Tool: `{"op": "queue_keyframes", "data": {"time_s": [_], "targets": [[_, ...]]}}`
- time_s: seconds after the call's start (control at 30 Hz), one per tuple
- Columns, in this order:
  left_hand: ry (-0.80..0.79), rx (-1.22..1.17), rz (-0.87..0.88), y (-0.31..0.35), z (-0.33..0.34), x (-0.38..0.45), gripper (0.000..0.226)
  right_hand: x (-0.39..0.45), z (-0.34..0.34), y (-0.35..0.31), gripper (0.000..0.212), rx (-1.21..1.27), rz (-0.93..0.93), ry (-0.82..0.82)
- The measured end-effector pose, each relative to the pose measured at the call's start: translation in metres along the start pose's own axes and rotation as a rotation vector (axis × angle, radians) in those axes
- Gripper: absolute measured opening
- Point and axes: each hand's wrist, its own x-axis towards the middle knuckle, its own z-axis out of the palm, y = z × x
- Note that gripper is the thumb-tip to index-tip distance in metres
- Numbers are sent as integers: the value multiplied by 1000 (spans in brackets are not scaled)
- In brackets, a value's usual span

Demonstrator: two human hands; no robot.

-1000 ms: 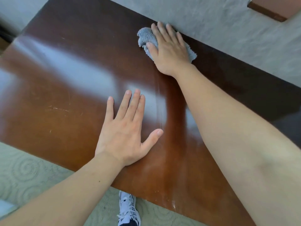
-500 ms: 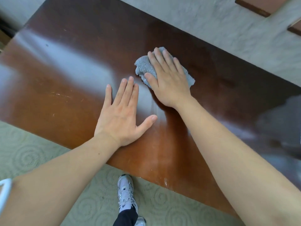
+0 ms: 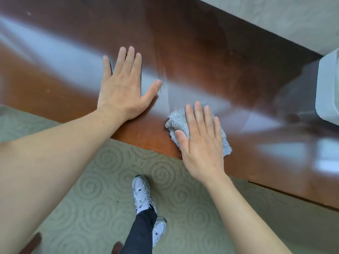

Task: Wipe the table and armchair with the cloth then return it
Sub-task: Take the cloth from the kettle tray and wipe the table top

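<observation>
Cloth (image 3: 178,123) lay pressed flat under the right hand (image 3: 200,143) at the table (image 3: 201,52) edge, left hand (image 3: 122,88) splayed, bracing; table-wiping underway, next stroke probably needing steady downward pressure.

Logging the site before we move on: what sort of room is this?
Probably a carpeted lounge or hotel-type room, though I can't be sure. A glossy dark wooden table stands on green swirl-patterned carpet, with a pale upholstered edge at the right, perhaps the armchair.
</observation>
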Motion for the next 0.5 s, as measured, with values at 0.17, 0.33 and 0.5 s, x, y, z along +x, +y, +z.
{"op": "queue_keyframes", "data": {"time_s": [0.17,0.33,0.5], "targets": [[4,-1,-32,2,-1,-4,97,-20,9,-17,68,-22,101,38],[21,6,-51,2,3,-1,89,9,10,-31,71,-70,138,52],[23,30,-44,0,6,3,80,83,2,-32,71,-39,116,96]]}}
